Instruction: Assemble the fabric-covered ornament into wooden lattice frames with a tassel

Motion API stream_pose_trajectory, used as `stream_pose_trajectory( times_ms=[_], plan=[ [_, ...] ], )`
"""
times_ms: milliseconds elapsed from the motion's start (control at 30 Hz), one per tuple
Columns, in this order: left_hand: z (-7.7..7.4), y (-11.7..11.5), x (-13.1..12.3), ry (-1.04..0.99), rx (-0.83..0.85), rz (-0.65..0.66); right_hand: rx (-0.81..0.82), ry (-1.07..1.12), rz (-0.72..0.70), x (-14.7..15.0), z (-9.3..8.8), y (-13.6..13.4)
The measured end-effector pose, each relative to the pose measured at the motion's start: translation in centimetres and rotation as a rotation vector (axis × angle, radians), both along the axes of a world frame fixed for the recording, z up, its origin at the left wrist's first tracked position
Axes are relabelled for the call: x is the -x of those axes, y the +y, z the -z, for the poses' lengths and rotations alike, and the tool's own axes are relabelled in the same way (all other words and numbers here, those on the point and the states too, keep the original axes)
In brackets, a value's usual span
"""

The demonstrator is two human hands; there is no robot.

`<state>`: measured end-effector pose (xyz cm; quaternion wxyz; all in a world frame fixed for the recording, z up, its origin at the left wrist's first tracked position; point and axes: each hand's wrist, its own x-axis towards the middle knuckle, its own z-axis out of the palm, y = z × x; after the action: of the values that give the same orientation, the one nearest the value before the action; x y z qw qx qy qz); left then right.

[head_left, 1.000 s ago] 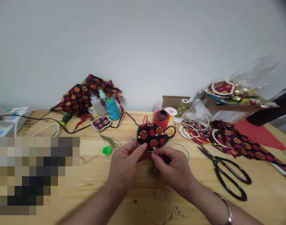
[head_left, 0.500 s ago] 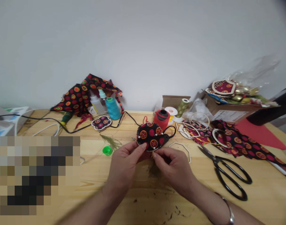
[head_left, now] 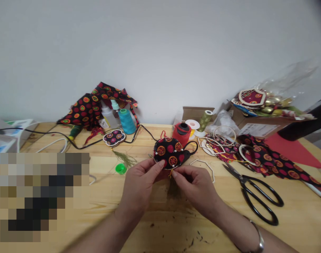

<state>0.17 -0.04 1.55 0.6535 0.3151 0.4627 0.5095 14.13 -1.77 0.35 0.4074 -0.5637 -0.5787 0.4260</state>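
My left hand (head_left: 139, 186) holds a small padded ornament (head_left: 171, 153) covered in black fabric with red and orange dots; the thumb presses on its lower left edge. White pin heads show round its rim and a black cord loop sticks out to the right. My right hand (head_left: 196, 188) is pinched at the ornament's bottom edge on a short orange thread (head_left: 171, 173). Both hands hover just above the wooden table (head_left: 155, 228).
Black scissors (head_left: 257, 196) lie to the right. A red spool (head_left: 181, 133), a teal spool (head_left: 126, 121), an olive spool (head_left: 204, 121), glue bottles (head_left: 107, 114), patterned fabric (head_left: 92, 105) and wooden frames (head_left: 202, 165) lie behind. A green cap (head_left: 120, 169) sits left. A box of ornaments (head_left: 263, 121) stands at right.
My right fingers have shifted slightly up and left to the ornament's bottom edge, and an orange thread now shows there. The left hand has barely moved.
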Motion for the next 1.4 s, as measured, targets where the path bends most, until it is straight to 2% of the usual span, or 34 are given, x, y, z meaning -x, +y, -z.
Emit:
stream_pose_trajectory(
  times_ms=[200,400,967,1400],
  plan=[
    [0.15,0.02,0.10,0.012,-0.006,-0.012,0.236,0.257,0.045,-0.03,-0.41,0.59],
    [0.19,-0.07,0.15,-0.002,-0.023,0.019,0.313,0.347,0.046,0.00,-0.73,0.74],
    [0.57,-0.14,0.44,0.030,-0.044,0.058,0.331,0.424,0.009,-0.26,-0.94,0.79],
    [0.45,0.08,0.38,-0.001,-0.015,0.037,0.312,0.402,-0.018,-0.15,-0.89,0.64]
  ],
)
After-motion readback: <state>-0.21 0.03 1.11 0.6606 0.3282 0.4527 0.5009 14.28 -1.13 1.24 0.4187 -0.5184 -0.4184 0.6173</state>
